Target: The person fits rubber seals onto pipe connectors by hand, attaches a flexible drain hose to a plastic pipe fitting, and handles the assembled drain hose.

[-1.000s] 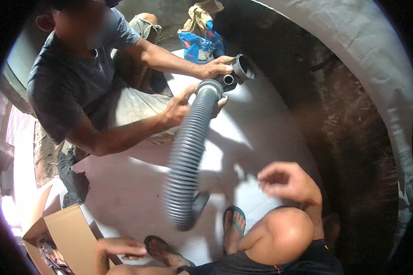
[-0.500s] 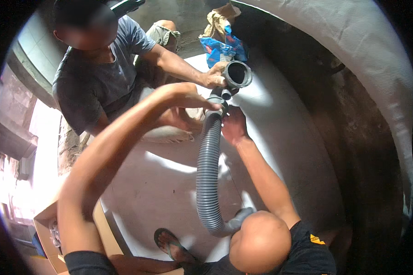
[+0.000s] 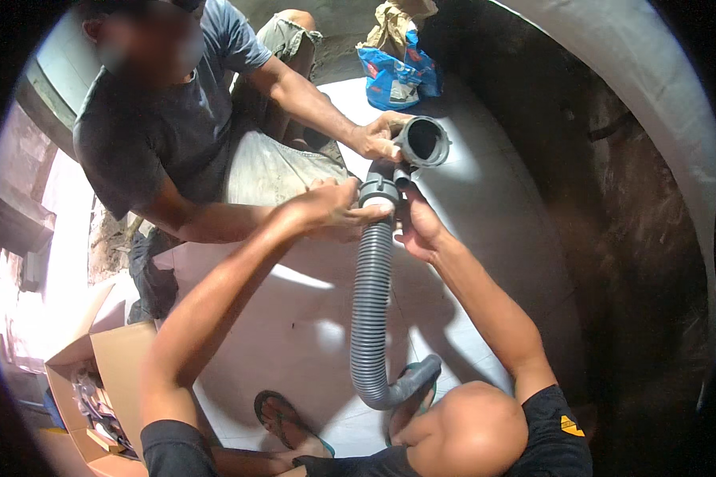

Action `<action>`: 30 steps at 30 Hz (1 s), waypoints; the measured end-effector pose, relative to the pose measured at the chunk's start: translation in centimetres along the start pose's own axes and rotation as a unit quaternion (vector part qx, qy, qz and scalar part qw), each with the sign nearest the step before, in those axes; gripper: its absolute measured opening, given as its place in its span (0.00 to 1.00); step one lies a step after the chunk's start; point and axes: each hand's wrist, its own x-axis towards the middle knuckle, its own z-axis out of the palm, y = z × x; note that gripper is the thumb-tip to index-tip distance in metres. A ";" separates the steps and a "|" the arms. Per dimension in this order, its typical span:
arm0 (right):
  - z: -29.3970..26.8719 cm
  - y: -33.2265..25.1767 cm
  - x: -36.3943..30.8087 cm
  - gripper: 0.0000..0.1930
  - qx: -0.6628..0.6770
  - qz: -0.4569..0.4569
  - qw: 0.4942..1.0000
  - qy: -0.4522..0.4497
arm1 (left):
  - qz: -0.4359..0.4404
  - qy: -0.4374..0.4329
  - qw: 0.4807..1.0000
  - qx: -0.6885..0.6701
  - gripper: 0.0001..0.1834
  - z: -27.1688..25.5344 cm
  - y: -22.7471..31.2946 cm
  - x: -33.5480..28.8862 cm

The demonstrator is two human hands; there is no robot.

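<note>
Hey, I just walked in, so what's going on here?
The wearer and a co-worker are handling a grey corrugated hose together. The wearer's left hand has a finger at the hose's collar; the right hand is at its other side. The co-worker's hand holds the round-mouthed fitting above. The hose's lower end bends right.

Ribbed plastic hose (image 3: 371,318), slightly glossy; matt cardboard box (image 3: 125,378)

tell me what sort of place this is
Possibly a room under construction or renovation: it has a rough, dark wall, an open cardboard box and a grey ribbed pipe being handled.
</note>
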 end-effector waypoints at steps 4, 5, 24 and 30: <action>-0.5 -0.5 -0.1 0.29 0.150 -0.020 0.981 -0.121 | -0.037 0.032 0.980 -0.193 0.45 1.2 2.4 0.0; -0.6 -0.2 0.2 0.29 0.148 -0.017 0.982 -0.119 | -0.075 0.049 0.972 -0.219 0.42 1.7 2.7 0.2; 1.2 -5.7 -0.1 0.27 0.157 0.090 0.979 -0.095 | 0.148 -0.122 0.498 -0.846 0.30 6.8 -2.7 12.6; 0.6 -5.6 0.0 0.27 0.043 0.068 0.994 0.071 | 0.127 -0.092 0.522 -0.839 0.22 7.5 -0.7 13.1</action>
